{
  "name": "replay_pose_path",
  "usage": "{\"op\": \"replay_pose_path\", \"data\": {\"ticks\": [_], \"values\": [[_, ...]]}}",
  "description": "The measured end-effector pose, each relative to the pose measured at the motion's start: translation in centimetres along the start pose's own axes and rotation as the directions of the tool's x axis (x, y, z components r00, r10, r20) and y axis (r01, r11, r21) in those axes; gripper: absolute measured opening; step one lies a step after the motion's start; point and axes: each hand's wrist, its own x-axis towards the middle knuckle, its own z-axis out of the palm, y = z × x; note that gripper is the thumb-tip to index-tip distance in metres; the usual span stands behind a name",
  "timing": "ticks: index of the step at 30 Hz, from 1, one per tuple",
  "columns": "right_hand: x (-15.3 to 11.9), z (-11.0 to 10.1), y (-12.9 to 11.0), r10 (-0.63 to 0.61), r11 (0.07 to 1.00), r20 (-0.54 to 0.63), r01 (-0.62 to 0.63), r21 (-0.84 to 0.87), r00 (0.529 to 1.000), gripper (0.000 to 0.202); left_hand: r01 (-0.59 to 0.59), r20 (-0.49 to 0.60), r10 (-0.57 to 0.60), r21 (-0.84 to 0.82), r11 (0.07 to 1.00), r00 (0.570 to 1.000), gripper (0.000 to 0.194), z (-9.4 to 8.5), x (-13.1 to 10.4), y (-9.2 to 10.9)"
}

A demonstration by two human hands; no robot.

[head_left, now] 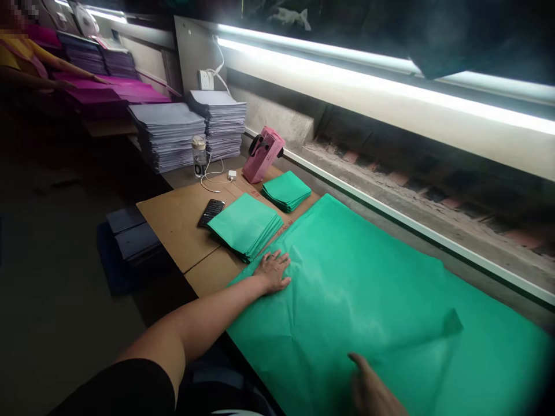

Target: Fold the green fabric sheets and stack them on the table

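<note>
A large glossy green sheet covers the near and right part of the bench, creased in places, with a lifted or folded corner at its right. My left hand lies flat on its left side, fingers spread, holding nothing. Low in the view, my right hand is over the sheet, somewhat blurred. One of its digits is stretched out and its other fingers are mostly hidden; I see nothing held in it. Just beyond my left hand is a stack of folded green pieces. A second, smaller green stack sits farther back.
Cardboard lines the bench, bearing a phone and a white charger. Behind are a clear bottle, a pink box-like object and tall pale stacks. A co-worker leans over magenta sheets at far left.
</note>
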Motion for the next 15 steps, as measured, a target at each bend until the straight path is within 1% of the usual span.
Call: {"op": "replay_pose_path", "data": {"ticks": [2,4,6,7,9,12,14,15], "values": [[3.9,1.0,-4.6,-0.117,0.993,0.092,0.119,-0.019,0.989,0.031,0.003,-0.004,-0.003,-0.003,1.000,1.000,0.061,0.1,0.0,-0.1],[7.6,1.7,-8.8,-0.203,0.979,0.183,0.205,0.007,0.962,0.023,0.003,-0.018,-0.003,-0.008,1.000,1.000,0.060,0.1,0.1,-0.1],[10.2,2.2,-12.2,-0.276,0.961,0.224,0.268,0.063,0.935,0.019,0.000,-0.039,0.000,-0.018,1.000,0.999,0.059,0.2,0.1,-0.2],[11.1,2.4,-13.6,-0.314,0.949,0.226,0.301,0.090,0.922,0.018,0.000,-0.049,-0.001,-0.027,1.000,0.999,0.057,0.1,0.1,-0.2],[11.7,2.8,-15.9,-0.401,0.916,0.220,0.381,0.126,0.889,0.017,0.005,-0.066,-0.009,-0.059,0.998,0.998,0.050,0.0,0.2,-0.3],[11.2,3.7,-18.5,-0.525,0.851,0.232,0.506,0.140,0.819,0.015,0.008,-0.082,-0.019,-0.139,0.990,0.996,0.045,-0.3,0.6,-0.6],[10.7,4.4,-19.8,-0.573,0.819,0.234,0.559,0.129,0.785,0.014,0.006,-0.121,-0.032,-0.209,0.978,0.992,0.040,-0.5,0.9,-0.8],[10.5,4.8,-20.3,-0.587,0.809,0.233,0.576,0.121,0.775,0.014,0.012,-0.155,-0.054,-0.257,0.966,0.986,0.034,-0.6,1.1,-0.9]]}}
